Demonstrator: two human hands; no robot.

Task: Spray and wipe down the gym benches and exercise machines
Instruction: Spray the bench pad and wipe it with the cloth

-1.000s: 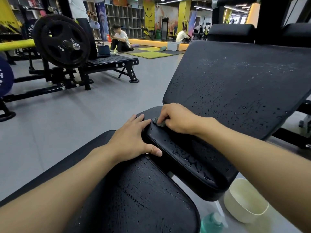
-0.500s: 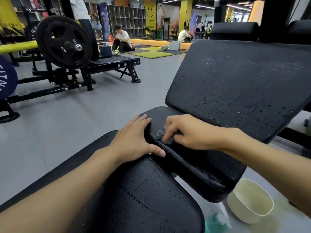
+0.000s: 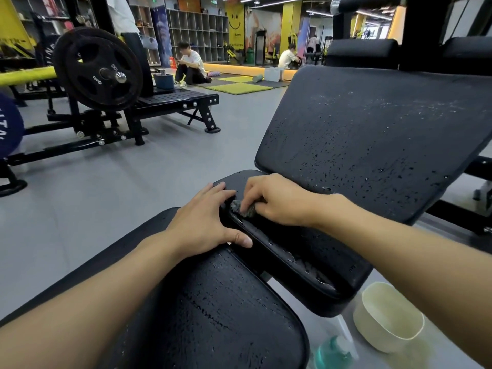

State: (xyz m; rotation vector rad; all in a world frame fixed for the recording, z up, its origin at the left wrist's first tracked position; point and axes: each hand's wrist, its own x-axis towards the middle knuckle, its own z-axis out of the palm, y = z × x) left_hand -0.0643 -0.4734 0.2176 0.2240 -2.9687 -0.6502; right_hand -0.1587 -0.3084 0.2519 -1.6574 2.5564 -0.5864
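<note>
A black padded bench fills the view, with a tilted backrest (image 3: pixel 372 134), a narrow middle pad (image 3: pixel 306 257) and a seat pad (image 3: pixel 226 315), all speckled with droplets. My right hand (image 3: pixel 277 201) grips a small grey cloth (image 3: pixel 243 207) and presses it on the left end of the middle pad. My left hand (image 3: pixel 205 222) lies flat with straight fingers on that pad's left edge, thumb on the seat pad, right beside the cloth.
A cream bowl (image 3: pixel 388 315) and a teal spray bottle (image 3: pixel 332 352) stand on the floor to the right of the bench. A weight machine with a black plate (image 3: pixel 98 67) stands at the left. Two people sit at the far back.
My right hand with the cloth slid toward me and rightward along the middle pad, then back toward its left end. My left hand stayed in place.
</note>
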